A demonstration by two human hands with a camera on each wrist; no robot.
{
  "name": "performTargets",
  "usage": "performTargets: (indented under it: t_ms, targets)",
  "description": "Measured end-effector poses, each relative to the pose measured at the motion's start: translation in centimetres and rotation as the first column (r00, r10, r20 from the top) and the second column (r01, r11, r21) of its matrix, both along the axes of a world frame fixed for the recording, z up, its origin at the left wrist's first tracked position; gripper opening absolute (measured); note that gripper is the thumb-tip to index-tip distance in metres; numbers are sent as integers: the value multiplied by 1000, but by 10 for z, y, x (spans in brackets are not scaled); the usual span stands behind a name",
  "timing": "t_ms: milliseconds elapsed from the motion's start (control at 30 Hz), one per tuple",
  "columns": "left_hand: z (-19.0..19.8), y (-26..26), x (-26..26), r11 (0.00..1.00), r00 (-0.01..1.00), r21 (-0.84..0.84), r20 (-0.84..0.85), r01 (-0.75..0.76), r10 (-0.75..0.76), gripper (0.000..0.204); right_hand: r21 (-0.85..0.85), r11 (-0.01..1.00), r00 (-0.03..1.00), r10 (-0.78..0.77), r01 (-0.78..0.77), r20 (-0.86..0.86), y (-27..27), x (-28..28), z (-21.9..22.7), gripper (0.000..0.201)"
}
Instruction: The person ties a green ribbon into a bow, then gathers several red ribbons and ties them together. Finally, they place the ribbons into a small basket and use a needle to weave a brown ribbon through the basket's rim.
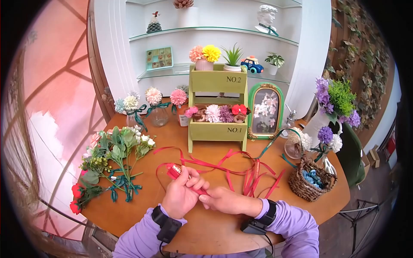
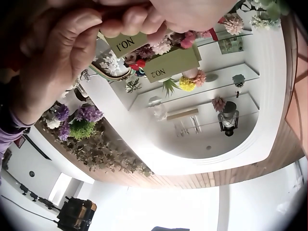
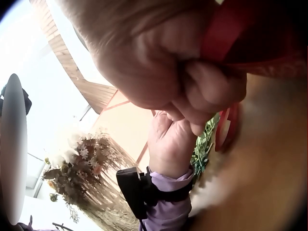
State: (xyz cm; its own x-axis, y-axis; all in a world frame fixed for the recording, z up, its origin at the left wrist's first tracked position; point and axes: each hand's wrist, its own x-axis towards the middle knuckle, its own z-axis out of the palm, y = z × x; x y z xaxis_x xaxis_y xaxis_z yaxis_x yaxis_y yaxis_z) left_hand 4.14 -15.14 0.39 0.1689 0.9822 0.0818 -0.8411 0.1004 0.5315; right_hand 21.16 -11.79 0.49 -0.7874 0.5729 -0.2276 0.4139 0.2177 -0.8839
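Over the front middle of the wooden table, my two hands meet on a red ribbon (image 3: 240,43). My left hand (image 1: 177,197) grips it, and a wound red bundle with pale lettering (image 1: 173,171) stands out above the thumb and index finger. My right hand (image 1: 228,200) pinches the ribbon close beside the left fingers, thumb on top. From the right hand, ribbon hangs in a broad band in the right wrist view. Long loose loops of red ribbon (image 1: 232,172) spread over the table behind and right of the hands.
Left lies a bunch of artificial flowers (image 1: 118,150) with green ribbon. A green two-tier wooden stand (image 1: 217,131) rises behind the loops, beside a framed flower picture (image 1: 265,112). At right are a wicker basket (image 1: 307,191), a glass vase (image 1: 293,149) and purple flowers (image 1: 325,135).
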Motion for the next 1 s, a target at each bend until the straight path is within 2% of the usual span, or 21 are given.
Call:
performTargets:
  t_ms: [33, 67, 100, 133, 167, 200, 233, 267, 333, 400, 467, 533, 600, 667, 700, 767, 867, 1000]
  targets:
    - [2, 1, -1, 1000, 1000, 1, -1, -1, 1, 34, -51, 998, 995, -53, 48, -85, -1, 0, -1, 41]
    - [5, 1, -1, 1000, 997, -18, -79, 4, -6, 36, -51, 998, 995, -53, 48, -86, -2, 2, 1, 41]
    - [7, 2, -1, 999, 988, -38, -155, 8, -14, 40, -150, 982, 971, -145, 117, -190, -3, 5, 7, 40]
    - [3, 3, -1, 999, 988, -38, -155, 9, -14, 40, -254, 952, 928, -244, 173, -282, -3, 7, 13, 39]
    - [-5, 7, -2, 998, 986, 25, -160, 53, -48, 42, -323, 912, 904, -341, 252, -258, -1, 8, 16, 38]
    - [-12, 9, -2, 991, 983, 87, -167, 97, -82, 45, -323, 912, 904, -341, 252, -258, 1, 10, 19, 38]
    - [-15, 9, 0, 991, 982, 87, -167, 98, -82, 45, -351, 896, 860, -392, 274, -328, 4, 12, 21, 38]
    - [-18, 10, 2, 973, 965, 147, -219, 178, -144, 46, -380, 877, 806, -441, 294, -395, 8, 15, 23, 38]
    - [-26, 11, 8, 905, 910, 252, -329, 344, -254, 49, -379, 883, 827, -421, 278, -373, 11, 18, 18, 36]
    - [-34, 9, 11, 909, 899, 233, -360, 345, -249, 46, -102, 962, 872, -274, 254, -406, 10, 11, -5, 30]
    - [-24, -2, 16, 957, 850, 138, -504, 255, -153, 45, -122, 960, 875, -278, 250, -396, 8, 7, -15, 34]
    - [-10, -7, 20, 970, 848, 119, -516, 213, -123, 43, 74, 981, 929, -144, 179, -342, 3, 4, -19, 34]
    - [-4, -7, 19, 980, 843, 108, -531, 165, -83, 42, 78, 980, 918, -142, 183, -370, 0, 1, -12, 35]
    - [-5, -5, 14, 980, 867, 50, -477, 193, -146, 42, 68, 981, 946, -156, 182, -285, 0, 1, -13, 36]
    - [-6, -4, 14, 981, 868, 48, -476, 189, -144, 42, 66, 982, 947, -153, 178, -284, 0, 2, -13, 36]
    - [-8, -3, 13, 989, 894, 76, -441, 130, -84, 42, 36, 991, 981, -121, 128, -153, 1, 3, -11, 37]
    - [5, -7, 13, 991, 896, 40, -434, 126, -96, 37, -2, 990, 966, -141, 144, -217, -2, 1, -7, 39]
    - [-3, -6, 7, 983, 921, 29, -357, 179, -157, 35, -42, 992, 973, -127, 122, -193, -3, 0, -20, 41]
